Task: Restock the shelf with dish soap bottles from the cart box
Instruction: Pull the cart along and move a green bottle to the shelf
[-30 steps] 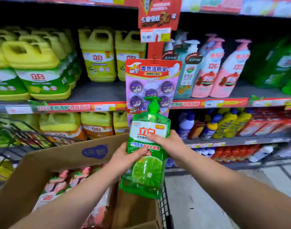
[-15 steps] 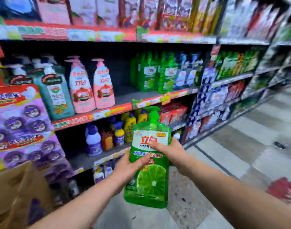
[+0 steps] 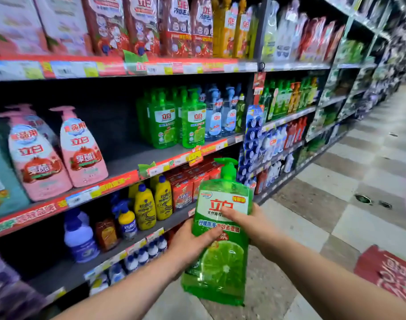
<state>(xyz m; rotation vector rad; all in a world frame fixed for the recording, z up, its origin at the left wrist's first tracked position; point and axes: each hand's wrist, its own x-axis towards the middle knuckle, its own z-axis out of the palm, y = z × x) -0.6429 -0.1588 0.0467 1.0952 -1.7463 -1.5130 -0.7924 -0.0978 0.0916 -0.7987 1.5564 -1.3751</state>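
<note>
Both hands have carried the green transparent plastic pump bottle of dish soap (image 3: 222, 262) rightwards along the aisle, nearer to the grey metal shelf (image 3: 137, 158) where similar green bottles (image 3: 165, 121) stand. The left hand (image 3: 190, 245) grasps its side and the right hand (image 3: 248, 222) grasps its label. The bottle is upright in the air, lower than that shelf.

A bare stretch of the middle shelf (image 3: 130, 158) lies open between the pink pump bottles (image 3: 81, 148) and the shelved green dish soap bottles (image 3: 165, 122); the price rail (image 3: 151, 68) above caps the gap.
</note>
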